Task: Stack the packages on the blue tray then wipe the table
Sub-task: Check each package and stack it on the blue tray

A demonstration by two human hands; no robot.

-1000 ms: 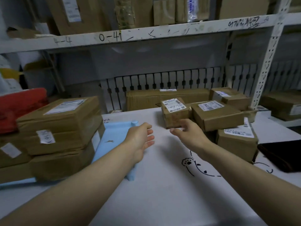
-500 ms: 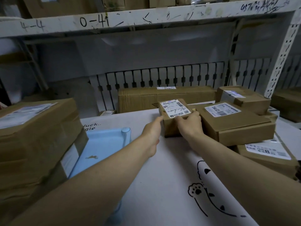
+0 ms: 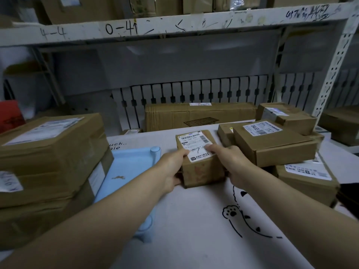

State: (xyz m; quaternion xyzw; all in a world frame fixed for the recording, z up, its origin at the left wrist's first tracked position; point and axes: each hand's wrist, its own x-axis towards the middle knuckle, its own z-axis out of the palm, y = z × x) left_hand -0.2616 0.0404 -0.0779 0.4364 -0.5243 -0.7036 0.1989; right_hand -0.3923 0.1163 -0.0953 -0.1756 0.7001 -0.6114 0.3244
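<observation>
Fingers (image 3: 210,147) of both hands were clamped on a small package (image 3: 200,158) standing on the table (image 3: 194,220), just right of the blue tray (image 3: 124,167). The left hand (image 3: 172,169) gripped its left side, thumb on the label; the right hand (image 3: 231,164) gripped the right side. Being stiff taped cardboard, the box looked light and unlikely to slip, best held by opposite side walls. Both forearms reached straight forward, wrists low, toward the stacked packages (image 3: 52,152) on the tray.
</observation>
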